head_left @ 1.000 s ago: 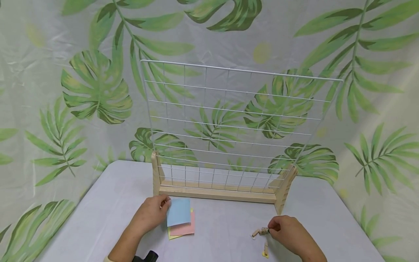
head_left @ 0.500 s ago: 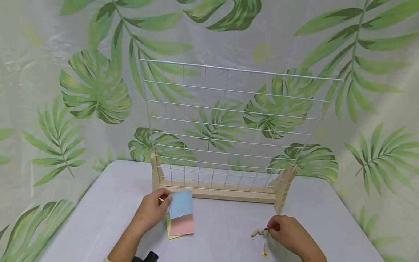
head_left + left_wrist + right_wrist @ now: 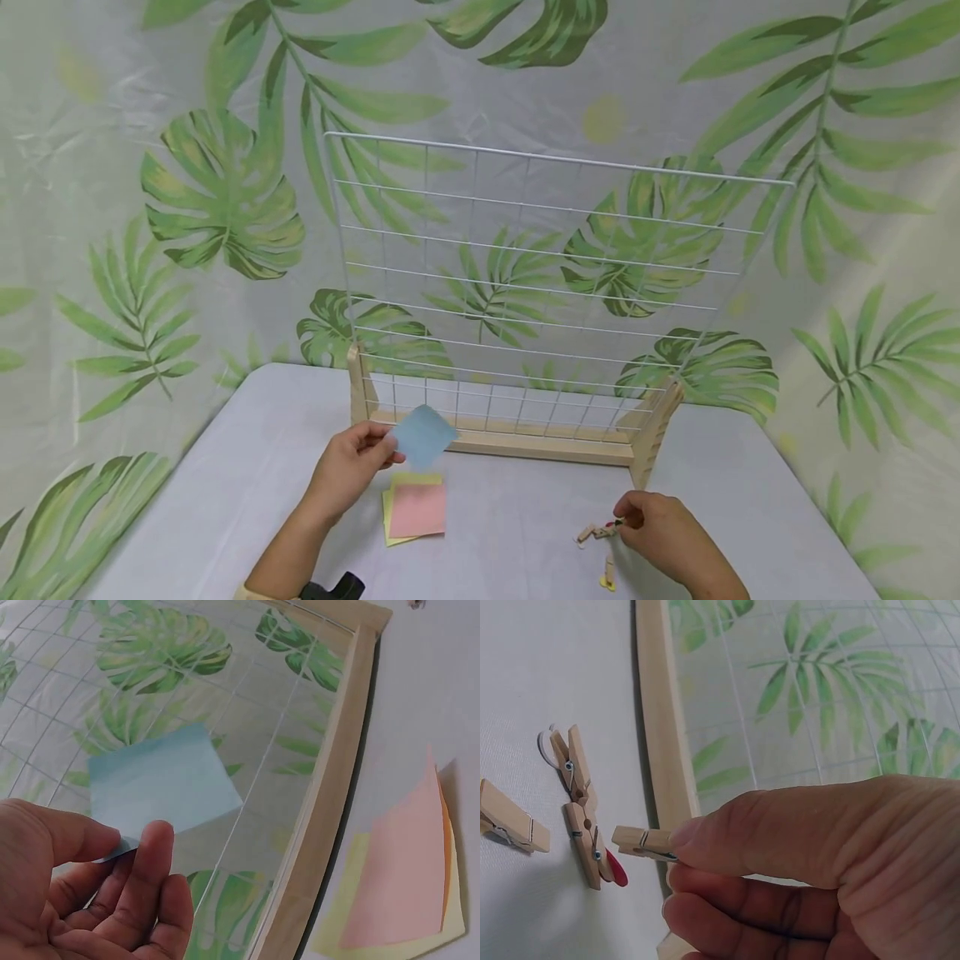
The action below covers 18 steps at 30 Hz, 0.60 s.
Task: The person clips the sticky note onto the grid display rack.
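Observation:
My left hand (image 3: 351, 467) pinches a light blue sticky note (image 3: 424, 437) by one corner, between thumb and fingers. In the head view the note overlaps the lower front of the wire grid rack. Below it on the table lie a pink note (image 3: 418, 510) and yellow notes (image 3: 386, 518); the left wrist view shows an orange edge under the pink note (image 3: 401, 862). My right hand (image 3: 667, 533) pinches a small wooden clothespin (image 3: 641, 841) between thumb and forefinger. Beside it lie several more clothespins (image 3: 579, 802), one with a red piece, one with a white piece.
A white wire grid (image 3: 525, 250) stands upright in a wooden base (image 3: 540, 450) at the back of the white table (image 3: 525, 550). Behind it hangs a leaf-patterned curtain (image 3: 225, 192). A clothespin with a yellow piece (image 3: 609, 573) lies nearer the front edge.
My left hand has lifted the blue note off the pink and yellow ones, moving it up and slightly right and turning it cornerwise. The right hand has stayed nearly still by the clothespins.

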{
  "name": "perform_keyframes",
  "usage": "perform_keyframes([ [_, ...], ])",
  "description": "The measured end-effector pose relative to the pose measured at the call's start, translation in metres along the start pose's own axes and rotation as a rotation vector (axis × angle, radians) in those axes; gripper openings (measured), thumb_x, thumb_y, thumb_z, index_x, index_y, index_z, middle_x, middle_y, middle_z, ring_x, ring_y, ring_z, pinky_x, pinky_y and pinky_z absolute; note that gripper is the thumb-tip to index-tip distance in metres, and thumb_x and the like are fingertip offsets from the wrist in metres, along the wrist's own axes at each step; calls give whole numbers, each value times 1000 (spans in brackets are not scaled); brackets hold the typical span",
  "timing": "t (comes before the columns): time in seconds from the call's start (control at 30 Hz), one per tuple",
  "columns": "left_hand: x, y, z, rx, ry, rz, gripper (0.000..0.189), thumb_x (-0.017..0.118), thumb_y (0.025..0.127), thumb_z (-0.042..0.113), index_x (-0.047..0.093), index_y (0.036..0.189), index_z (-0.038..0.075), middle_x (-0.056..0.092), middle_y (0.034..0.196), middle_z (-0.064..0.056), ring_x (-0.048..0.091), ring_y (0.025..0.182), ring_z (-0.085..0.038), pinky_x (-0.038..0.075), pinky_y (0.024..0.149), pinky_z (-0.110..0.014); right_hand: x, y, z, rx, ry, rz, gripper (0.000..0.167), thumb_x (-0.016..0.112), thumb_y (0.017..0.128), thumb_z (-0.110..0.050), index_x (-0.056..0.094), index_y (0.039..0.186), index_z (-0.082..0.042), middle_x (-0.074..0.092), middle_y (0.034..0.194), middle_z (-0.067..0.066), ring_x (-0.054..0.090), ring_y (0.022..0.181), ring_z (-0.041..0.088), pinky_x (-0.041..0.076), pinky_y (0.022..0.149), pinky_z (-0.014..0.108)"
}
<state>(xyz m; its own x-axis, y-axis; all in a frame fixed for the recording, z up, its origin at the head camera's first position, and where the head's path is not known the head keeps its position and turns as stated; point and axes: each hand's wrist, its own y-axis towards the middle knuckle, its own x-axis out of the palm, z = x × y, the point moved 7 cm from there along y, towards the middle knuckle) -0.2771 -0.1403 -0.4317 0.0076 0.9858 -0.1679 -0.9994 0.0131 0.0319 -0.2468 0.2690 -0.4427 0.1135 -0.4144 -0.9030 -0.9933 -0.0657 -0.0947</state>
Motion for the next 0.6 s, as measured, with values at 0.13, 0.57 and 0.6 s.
perform_keyframes([
  [0.13, 1, 1, 0, -22, -83, -5, 22, 60, 102, 10, 63, 117, -5, 74, 101, -14, 75, 93, -21, 61, 89, -29, -1, 0, -1, -4, 16, 18, 13, 79, 82, -7, 71, 90, -13, 69, 80, -6, 62, 77, 9, 54, 70, 32],
  [0.57, 13, 12, 1, -59, -426, 6, 22, 56, 104, 10, 50, 121, -3, 69, 96, 2, 75, 96, -10, 59, 93, -27, -5, 0, 0, -12, 8, 74, 11, 81, 84, -10, 73, 90, -13, 72, 83, -7, 65, 78, 8, 54, 69, 29],
  [0.6, 14, 14, 2, -55, -437, 15, 23, 56, 104, 10, 50, 122, -3, 69, 97, 2, 75, 95, -9, 59, 92, -26, -5, 0, 0, -14, 4, 77, 11, 81, 84, -10, 74, 92, -13, 72, 84, -7, 65, 79, 8, 54, 70, 29],
])
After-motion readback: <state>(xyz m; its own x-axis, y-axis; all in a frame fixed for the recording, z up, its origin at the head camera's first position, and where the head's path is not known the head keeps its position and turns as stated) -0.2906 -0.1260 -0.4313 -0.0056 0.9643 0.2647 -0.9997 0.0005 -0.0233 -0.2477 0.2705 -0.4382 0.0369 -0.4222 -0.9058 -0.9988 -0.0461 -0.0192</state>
